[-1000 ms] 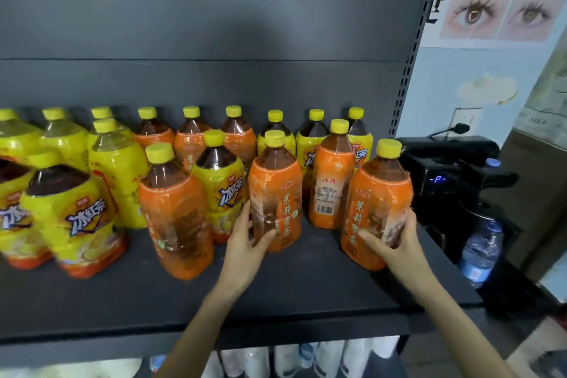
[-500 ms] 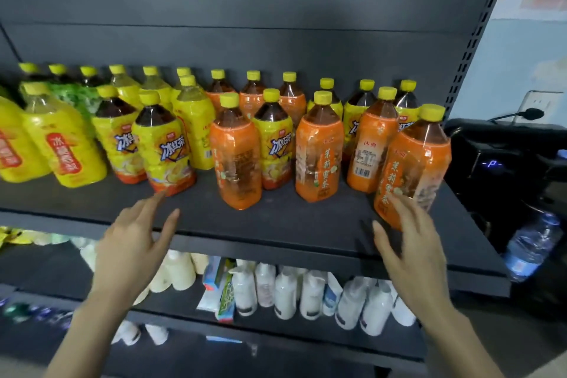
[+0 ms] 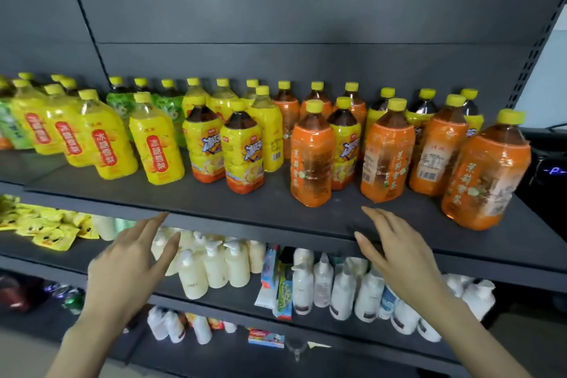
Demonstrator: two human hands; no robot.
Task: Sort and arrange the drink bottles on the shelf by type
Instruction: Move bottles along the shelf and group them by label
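Yellow-capped drink bottles (image 3: 311, 150) stand upright on the shelf (image 3: 184, 196): green and yellow labels toward the left edge, orange toward the right, some mixed.

Soft, even light from above and in front brightens the shelf (image 3: 270, 193), making the orange bottles (image 3: 311, 156) glow with thin streaks of glare on their crinkled wrap, while the back panel (image 3: 306, 9) stays flat grey. Shadows under the bottles are faint, but the lower shelf (image 3: 239, 298) beneath the front edge sits dimmer. The wide lens bows the shelf and leans bottles outward at its left and right ends, and the left hand (image 3: 129, 267) and right hand (image 3: 395, 248) look slightly smeared, with far-left items blurred.
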